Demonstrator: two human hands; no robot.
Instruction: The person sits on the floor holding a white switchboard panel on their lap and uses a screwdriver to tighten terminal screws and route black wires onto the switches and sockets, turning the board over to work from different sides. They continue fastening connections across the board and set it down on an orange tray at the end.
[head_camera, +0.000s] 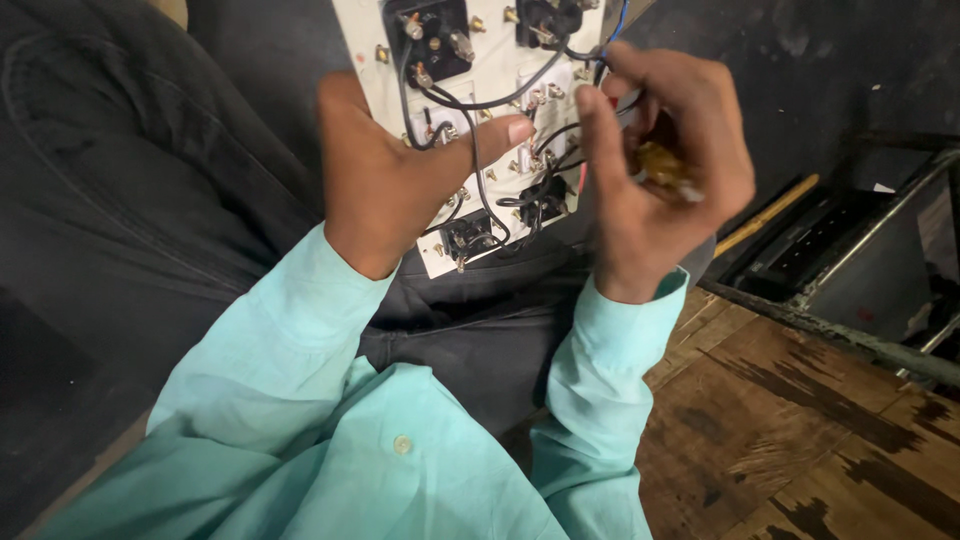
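White switch panel (495, 75) with black wires (480, 160) rests on the person's lap, far from the camera; left hand (385, 185) braces its left edge, thumb out, while right hand (665, 170) fingers close around an amber-handled tool (662, 165) (probably a screwdriver) at the panel's right

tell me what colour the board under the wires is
White, with black parts and wires on it: the board, seen in the head view.
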